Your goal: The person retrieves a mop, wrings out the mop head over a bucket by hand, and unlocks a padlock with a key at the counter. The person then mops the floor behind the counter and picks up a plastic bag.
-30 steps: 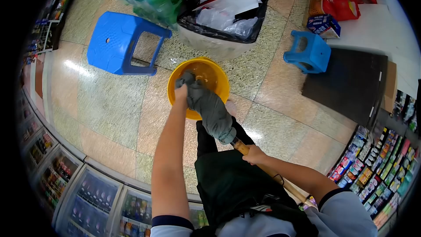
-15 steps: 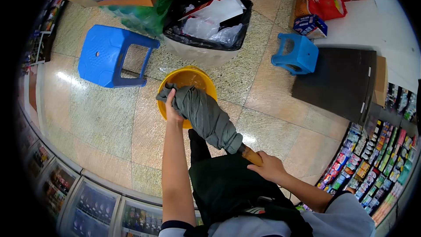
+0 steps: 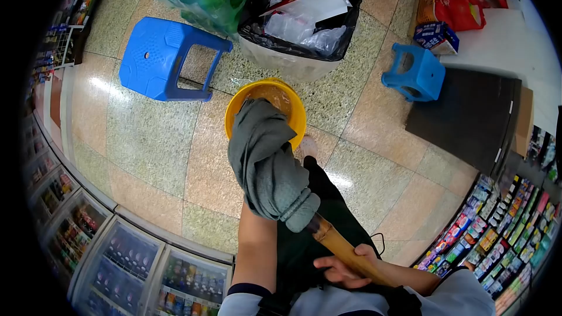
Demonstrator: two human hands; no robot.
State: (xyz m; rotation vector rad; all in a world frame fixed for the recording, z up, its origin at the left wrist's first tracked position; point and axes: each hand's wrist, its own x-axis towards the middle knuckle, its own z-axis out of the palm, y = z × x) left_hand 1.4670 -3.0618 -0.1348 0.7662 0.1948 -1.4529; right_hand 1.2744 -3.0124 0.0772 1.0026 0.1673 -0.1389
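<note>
A mop with a grey cloth head [image 3: 263,164] and a bamboo handle [image 3: 342,248] slants across the middle of the head view. Its cloth is twisted and bunched, with the far end overlapping the near side of a yellow bucket [image 3: 297,111]. Around the lower handle is my right hand [image 3: 345,269], thumb over the top and fingers partly spread beneath. My left forearm [image 3: 257,246] runs up under the cloth, which hides that hand and its fingers. Inside the bucket, the brownish-yellow bottom shows beyond the mop.
A blue stool [image 3: 152,58] stands left of the bucket. Behind it is a bin [image 3: 281,64] lined with a black bag and holding rubbish. A smaller blue stool [image 3: 430,76] and dark cabinet [image 3: 468,117] stand right. Glass-door fridges [image 3: 126,257] line the lower left; stocked shelves [image 3: 497,228] lie lower right.
The mop has come nearer my body, its cloth drawn partly off the bucket. My right hand has moved down and back with the handle. My left hand has gone out of sight behind the cloth.
</note>
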